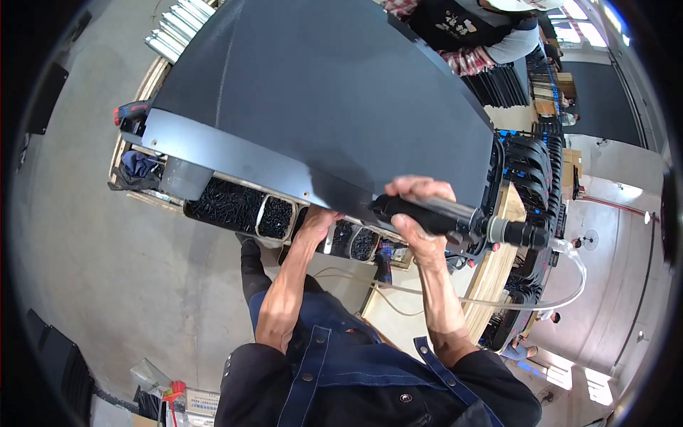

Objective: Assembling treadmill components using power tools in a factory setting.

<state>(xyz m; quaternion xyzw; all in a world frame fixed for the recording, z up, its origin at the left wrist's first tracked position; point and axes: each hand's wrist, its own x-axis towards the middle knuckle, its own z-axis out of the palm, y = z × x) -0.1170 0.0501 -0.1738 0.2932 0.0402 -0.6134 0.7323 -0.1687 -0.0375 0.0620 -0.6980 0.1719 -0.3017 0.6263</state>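
A large dark grey panel [320,78] lies in front of me, its paler front edge [220,153] turned toward me with small brass-coloured holes in it. My right hand [427,245] is closed round an air screwdriver [466,224], held level over the right part of that edge. A clear hose [580,285] runs from the tool's right end and loops back toward me. My left hand [318,224] reaches to the underside of the front edge, above the parts bins. Its fingertips are hidden there, so whether it holds anything does not show.
Below the panel edge stand bins of black screws [228,204] and small black parts [276,217]. A grey cup [186,179] and a cordless driver [384,263] are nearby. Another person [469,35] works at the far side. Stacked black parts [530,164] stand at right.
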